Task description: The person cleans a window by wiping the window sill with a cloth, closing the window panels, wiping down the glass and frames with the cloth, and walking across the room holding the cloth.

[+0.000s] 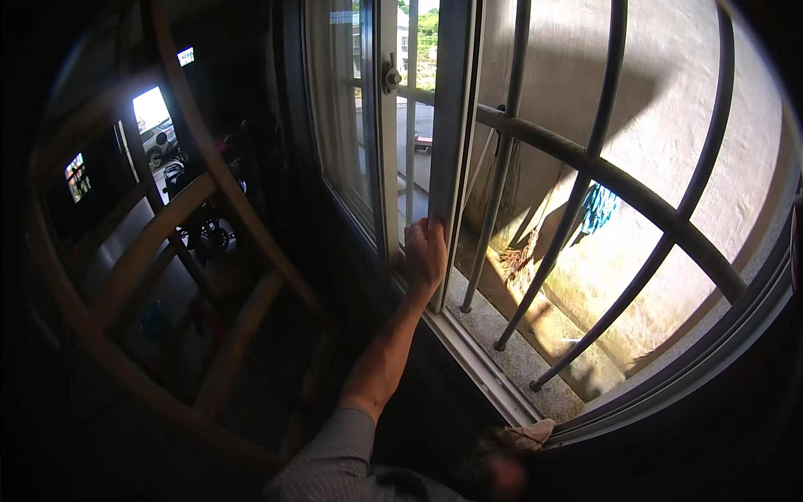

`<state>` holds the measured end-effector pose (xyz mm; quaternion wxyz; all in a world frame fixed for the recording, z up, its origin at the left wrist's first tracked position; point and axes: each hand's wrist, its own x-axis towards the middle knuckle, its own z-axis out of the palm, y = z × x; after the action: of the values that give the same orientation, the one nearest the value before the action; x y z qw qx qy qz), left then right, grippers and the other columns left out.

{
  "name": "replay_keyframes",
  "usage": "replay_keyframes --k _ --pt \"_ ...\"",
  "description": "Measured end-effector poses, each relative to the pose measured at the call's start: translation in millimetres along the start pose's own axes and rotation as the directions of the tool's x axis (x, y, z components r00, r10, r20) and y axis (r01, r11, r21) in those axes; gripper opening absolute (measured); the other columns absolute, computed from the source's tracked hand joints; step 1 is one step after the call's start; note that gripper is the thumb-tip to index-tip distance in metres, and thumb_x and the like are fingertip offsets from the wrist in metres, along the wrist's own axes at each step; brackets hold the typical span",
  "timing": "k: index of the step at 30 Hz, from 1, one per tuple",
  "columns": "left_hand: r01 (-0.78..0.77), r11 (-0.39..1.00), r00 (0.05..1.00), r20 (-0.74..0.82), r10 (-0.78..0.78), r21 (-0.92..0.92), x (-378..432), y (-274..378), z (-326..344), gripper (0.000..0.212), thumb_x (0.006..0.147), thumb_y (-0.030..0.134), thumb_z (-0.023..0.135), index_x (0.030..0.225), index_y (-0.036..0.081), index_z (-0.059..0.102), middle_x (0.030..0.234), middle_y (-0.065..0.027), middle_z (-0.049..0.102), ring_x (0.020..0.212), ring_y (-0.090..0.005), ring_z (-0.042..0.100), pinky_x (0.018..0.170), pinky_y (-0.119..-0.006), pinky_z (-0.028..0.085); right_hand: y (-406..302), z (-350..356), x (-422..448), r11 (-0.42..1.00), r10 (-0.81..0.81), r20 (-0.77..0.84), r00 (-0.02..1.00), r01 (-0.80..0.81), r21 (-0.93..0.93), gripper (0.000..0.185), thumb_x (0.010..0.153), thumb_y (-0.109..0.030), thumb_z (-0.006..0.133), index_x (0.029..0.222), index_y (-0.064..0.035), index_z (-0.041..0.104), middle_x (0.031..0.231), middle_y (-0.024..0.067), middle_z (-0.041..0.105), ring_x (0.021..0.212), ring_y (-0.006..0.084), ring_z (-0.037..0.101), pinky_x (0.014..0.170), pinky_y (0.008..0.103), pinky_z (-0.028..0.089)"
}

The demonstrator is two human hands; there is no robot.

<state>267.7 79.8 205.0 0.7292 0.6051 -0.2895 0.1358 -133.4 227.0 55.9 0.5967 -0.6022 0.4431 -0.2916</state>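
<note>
My left hand [426,254] is closed around the edge of a sliding window sash [452,157], its arm stretched up from the bottom of the view. The sash has a pale metal frame, and a latch [391,78] sits on the frame to its left. At the lower corner of the window, a crumpled light cloth [533,434] rests against the track. Close to it is a dim, blurred reddish shape, apparently my right hand [505,474]; its fingers and whether it grips the cloth cannot be made out.
Metal security bars [564,147] stand outside the window track [486,370]. Beyond them are a straw broom [521,260] and a blue mop head [599,208] by a wall. A wooden lattice frame [150,232] fills the dark left side, with a motorcycle [216,235] behind it.
</note>
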Motion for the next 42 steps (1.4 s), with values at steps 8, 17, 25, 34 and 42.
replay_keyframes --k 8,17,25,34,42 --pt "0.09 0.993 0.993 0.081 -0.084 -0.071 -32 8 5 0.048 0.099 0.041 0.054 0.092 -0.006 0.06 0.08 -0.0137 0.062 0.077 -0.0245 0.061 0.075 -0.038 0.049 103 -2 -26 0.977 0.174 -0.244 0.954 -0.199 -0.081 0.027 0.093 -0.007 0.057 0.117 0.0025 0.067 0.111 0.0134 0.072 0.096 0.0233 0.069 0.09 0.0339 0.053" --pt "-0.075 0.997 0.922 0.379 0.079 -0.026 -93 28 -12 0.043 0.102 0.04 0.058 0.104 -0.003 0.059 0.087 -0.0042 0.06 0.078 -0.0089 0.053 0.07 -0.025 0.045 121 -2 -17 0.982 0.159 -0.068 0.985 -0.151 0.11 0.025 0.09 -0.024 0.069 0.102 -0.0014 0.07 0.091 0.0049 0.07 0.086 0.0136 0.063 0.081 0.0296 0.05" --pt "0.034 0.966 0.849 0.518 0.108 -0.257 -167 84 -1 0.03 0.102 0.028 0.061 0.104 -0.002 0.058 0.083 -0.0007 0.059 0.07 -0.0039 0.049 0.06 -0.02 0.04 112 -4 -43 0.992 0.123 -0.218 0.968 -0.111 0.065 0.024 0.092 -0.025 0.067 0.101 -0.0024 0.069 0.09 0.0043 0.069 0.085 0.0137 0.062 0.078 0.0286 0.049" --pt "-0.101 0.967 0.808 0.547 0.218 -0.236 -226 148 -7 0.027 0.101 0.024 0.061 0.103 -0.003 0.065 0.089 -0.0081 0.058 0.08 -0.0145 0.058 0.072 -0.03 0.048 86 -19 -62 0.965 0.075 -0.092 0.993 -0.049 0.259 0.02 0.087 -0.013 0.065 0.07 -0.0078 0.054 0.067 -0.0093 0.049 0.066 0.0019 0.042 0.057 0.0228 0.036" --pt "-0.066 0.941 0.789 0.56 0.253 -0.331 -258 180 1 0.033 0.099 0.029 0.062 0.092 -0.003 0.061 0.08 -0.0166 0.056 0.07 -0.0309 0.056 0.062 -0.041 0.046 60 -75 -100 0.986 0.129 0.451 0.883 -0.066 -0.152 0.02 0.078 -0.018 0.06 0.07 0.0005 0.058 0.058 0.0034 0.043 0.057 0.0076 0.04 0.052 0.0319 0.033"
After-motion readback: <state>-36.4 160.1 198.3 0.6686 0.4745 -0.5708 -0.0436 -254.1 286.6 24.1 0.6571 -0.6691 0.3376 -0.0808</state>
